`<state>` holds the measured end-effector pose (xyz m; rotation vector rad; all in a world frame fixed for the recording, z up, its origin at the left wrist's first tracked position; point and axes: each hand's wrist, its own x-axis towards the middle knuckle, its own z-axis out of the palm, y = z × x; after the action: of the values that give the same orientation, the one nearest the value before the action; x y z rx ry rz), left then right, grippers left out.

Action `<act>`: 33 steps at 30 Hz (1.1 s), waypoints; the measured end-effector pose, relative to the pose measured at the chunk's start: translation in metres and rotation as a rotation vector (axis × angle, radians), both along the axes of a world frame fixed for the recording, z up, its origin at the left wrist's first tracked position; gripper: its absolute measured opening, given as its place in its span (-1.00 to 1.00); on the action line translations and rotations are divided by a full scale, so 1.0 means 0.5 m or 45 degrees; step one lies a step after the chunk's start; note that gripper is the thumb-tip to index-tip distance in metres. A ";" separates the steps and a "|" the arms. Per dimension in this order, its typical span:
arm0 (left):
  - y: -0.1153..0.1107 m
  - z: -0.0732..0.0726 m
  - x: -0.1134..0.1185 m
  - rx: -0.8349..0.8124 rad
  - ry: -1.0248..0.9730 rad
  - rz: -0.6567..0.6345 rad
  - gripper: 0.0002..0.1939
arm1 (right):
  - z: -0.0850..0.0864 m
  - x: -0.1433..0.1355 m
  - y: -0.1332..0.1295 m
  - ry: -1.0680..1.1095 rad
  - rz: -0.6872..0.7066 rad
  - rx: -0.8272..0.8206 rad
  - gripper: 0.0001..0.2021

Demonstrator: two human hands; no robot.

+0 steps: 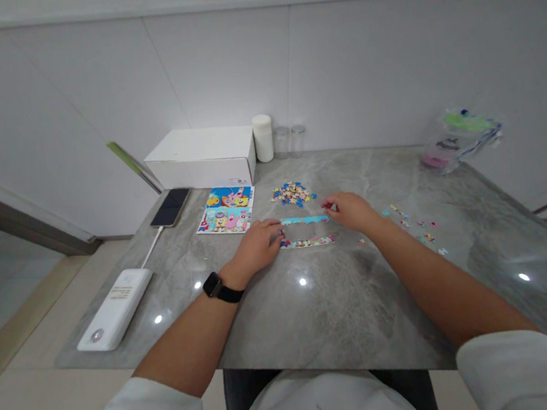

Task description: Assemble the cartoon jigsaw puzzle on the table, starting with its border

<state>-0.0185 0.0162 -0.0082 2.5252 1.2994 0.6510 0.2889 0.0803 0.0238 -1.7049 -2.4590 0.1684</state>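
Observation:
A partly joined jigsaw border lies flat on the grey table, with a light-blue upper strip (304, 220) and a multicoloured lower strip (309, 243). My left hand (259, 244), wearing a black watch, rests at the border's left end. Its fingers are stretched out and cover that side. At the upper strip's right end is my right hand (349, 211), thumb and fingers bent together in a pinch. Whatever sits between those fingertips is too small to make out. Beyond the border lies a pile of loose jigsaw pieces (293, 193). One single piece (362, 242) lies below my right wrist.
Several scattered pieces (427, 237) lie right of my right forearm. Left of the pile is a cartoon picture sheet (226, 209). Behind stand a white box (201, 157), a white bottle (263, 138) and two clear jars (298, 140). A phone (170, 207), power bank (116, 308) and plastic bag (461, 138) flank them.

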 end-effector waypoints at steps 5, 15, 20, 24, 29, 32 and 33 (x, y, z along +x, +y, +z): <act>0.024 -0.011 0.001 0.052 0.016 0.130 -0.67 | -0.036 0.024 -0.045 -0.008 0.007 0.052 -0.73; 0.044 -0.035 0.010 0.019 0.093 0.104 -0.69 | -0.060 0.004 -0.046 -0.021 0.085 0.003 -0.73; 0.051 -0.041 0.011 0.013 0.082 0.086 -0.69 | -0.075 0.010 -0.044 0.041 0.095 0.038 -0.74; 0.051 -0.043 0.013 0.024 0.088 0.083 -0.69 | -0.083 0.009 -0.042 0.070 0.089 0.065 -0.76; 0.051 -0.045 0.012 0.035 0.079 0.070 -0.68 | -0.091 0.008 -0.034 0.104 0.100 0.078 -0.77; 0.052 -0.045 0.011 0.028 0.077 0.079 -0.67 | -0.095 0.006 -0.031 0.120 0.095 0.095 -0.77; 0.052 -0.045 0.011 0.026 0.079 0.082 -0.67 | -0.095 0.005 -0.031 0.123 0.093 0.100 -0.77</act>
<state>-0.0129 0.0422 -0.0308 2.5482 1.4074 0.6064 0.2917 0.0651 -0.0238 -1.5402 -2.4253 0.1556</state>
